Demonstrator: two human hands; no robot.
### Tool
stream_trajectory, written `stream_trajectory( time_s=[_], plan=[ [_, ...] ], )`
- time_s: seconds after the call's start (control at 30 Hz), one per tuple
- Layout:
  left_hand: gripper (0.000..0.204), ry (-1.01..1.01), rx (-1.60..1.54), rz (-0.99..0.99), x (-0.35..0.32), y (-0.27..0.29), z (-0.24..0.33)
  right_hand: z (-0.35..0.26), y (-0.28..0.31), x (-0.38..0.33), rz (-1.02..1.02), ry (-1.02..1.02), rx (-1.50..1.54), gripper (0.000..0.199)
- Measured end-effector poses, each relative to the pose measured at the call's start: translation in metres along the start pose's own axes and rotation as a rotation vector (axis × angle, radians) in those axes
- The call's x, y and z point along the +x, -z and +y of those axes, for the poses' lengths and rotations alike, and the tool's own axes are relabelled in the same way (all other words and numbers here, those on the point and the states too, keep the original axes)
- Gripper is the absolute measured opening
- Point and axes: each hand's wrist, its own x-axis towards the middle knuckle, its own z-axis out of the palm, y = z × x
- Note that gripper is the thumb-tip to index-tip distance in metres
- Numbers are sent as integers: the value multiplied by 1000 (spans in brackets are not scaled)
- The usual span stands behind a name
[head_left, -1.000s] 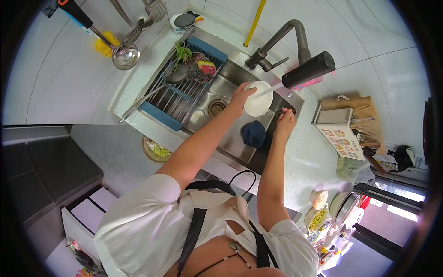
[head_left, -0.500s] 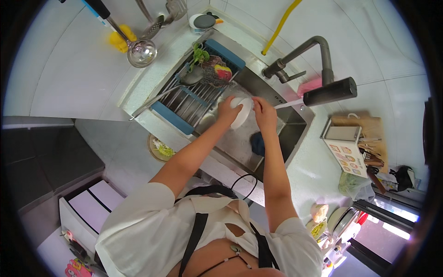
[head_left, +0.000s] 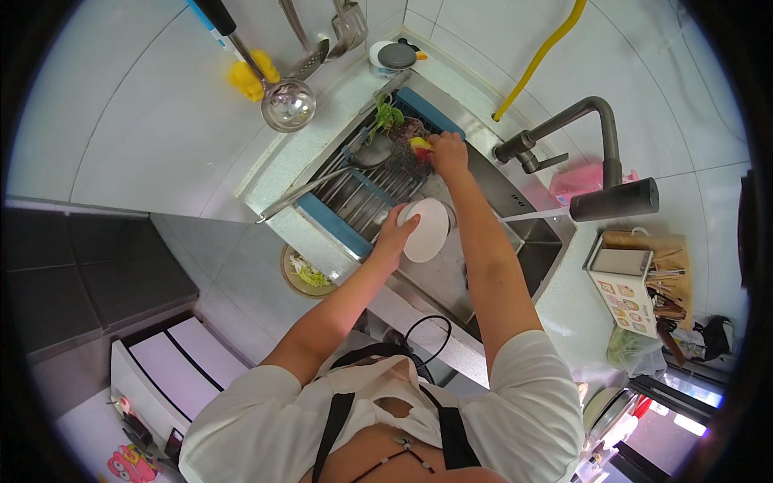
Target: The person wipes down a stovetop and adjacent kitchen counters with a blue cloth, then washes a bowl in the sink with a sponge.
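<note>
My left hand is closed on the rim of a white bowl, tilted over the sink. My right hand reaches to the far side, its fingers closed on a red-and-yellow sponge. That sponge lies by a dark mesh-like heap on the drying rack, which has blue ends and metal bars. Beside it on the rack are green leaves and a long-handled ladle. Water runs from the dark faucet into the sink.
Ladles and a spatula hang on the left wall, with a hanging ladle nearest. A lidded tub stands in the far corner. To the right are a pink package and a utensil holder. A bowl of chopped greens sits lower left.
My right hand has left the bowl and moved up to the sponge on the rack. My left hand keeps the bowl, now tilted. The whole view has shifted.
</note>
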Motion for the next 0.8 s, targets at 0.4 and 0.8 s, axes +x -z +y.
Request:
stream_trajectory(
  time_s=[0.4,0.8],
  plan=[
    [57,72,-151,8,2,-29,15,12,56,-44,378,-240,493,27],
    [58,100,-197,-269,34,-82,5,50,127,-187,374,-821,1334,25]
  ],
)
